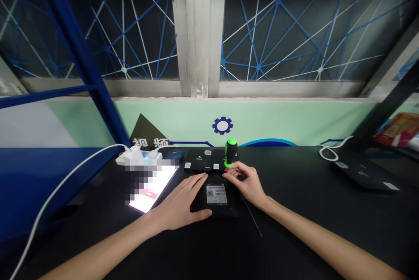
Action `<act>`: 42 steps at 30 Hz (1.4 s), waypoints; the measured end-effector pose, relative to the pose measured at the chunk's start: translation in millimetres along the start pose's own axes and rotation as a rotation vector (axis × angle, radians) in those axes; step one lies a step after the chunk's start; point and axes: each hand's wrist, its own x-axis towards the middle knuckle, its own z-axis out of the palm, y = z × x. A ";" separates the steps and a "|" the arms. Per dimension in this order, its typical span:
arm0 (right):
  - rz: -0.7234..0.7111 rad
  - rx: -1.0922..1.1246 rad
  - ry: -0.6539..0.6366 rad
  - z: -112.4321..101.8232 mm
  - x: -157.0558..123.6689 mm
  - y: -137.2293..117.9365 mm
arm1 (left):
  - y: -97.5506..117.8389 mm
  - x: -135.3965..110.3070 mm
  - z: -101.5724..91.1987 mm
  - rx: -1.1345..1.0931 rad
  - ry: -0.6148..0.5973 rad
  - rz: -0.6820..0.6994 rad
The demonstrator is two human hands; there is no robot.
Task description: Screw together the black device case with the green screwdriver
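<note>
A flat black device (202, 203) with a white printed label (216, 194) lies on the table in front of me. My left hand (186, 199) rests spread on its left side, thumb along the near edge and fingers toward the far edge. Over the far right part of the device, a green-and-black screwdriver (231, 152) stands upright, handle up. My right hand (246, 181) pinches it just below the handle; its tip is hidden behind the fingers. Beside the right wrist, a thin metal shaft (252, 219) lies on the table, its upper end partly covered.
Two black boxes (198, 160) lie behind the device. A bright-screened tablet (157, 190) is at left, near a white power strip (157, 159) with a plugged charger and a dark mouse (174, 154). Another black device (363, 175) and a white cable (329, 153) lie at right.
</note>
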 end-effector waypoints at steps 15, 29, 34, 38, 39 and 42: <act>-0.035 -0.018 -0.053 -2.9 -1.6 -6.8 | 0.0 0.1 -0.9 -0.017 -0.004 0.002; 0.029 0.056 0.024 -1.4 -0.7 -1.1 | -0.7 0.0 0.3 -0.013 -0.005 -0.008; 0.025 0.054 -0.020 -2.5 -2.9 0.7 | -1.5 -0.2 0.7 -0.017 0.014 0.010; 0.025 0.047 -0.049 -3.4 -2.9 -2.7 | -1.9 -0.1 1.1 -0.020 0.011 0.014; 0.027 0.039 -0.050 -3.3 -2.6 -3.6 | -1.7 -0.1 1.1 -0.020 0.011 0.016; 0.027 0.025 -0.022 -1.8 -1.0 -3.9 | -0.2 -0.1 0.2 -0.021 0.018 0.016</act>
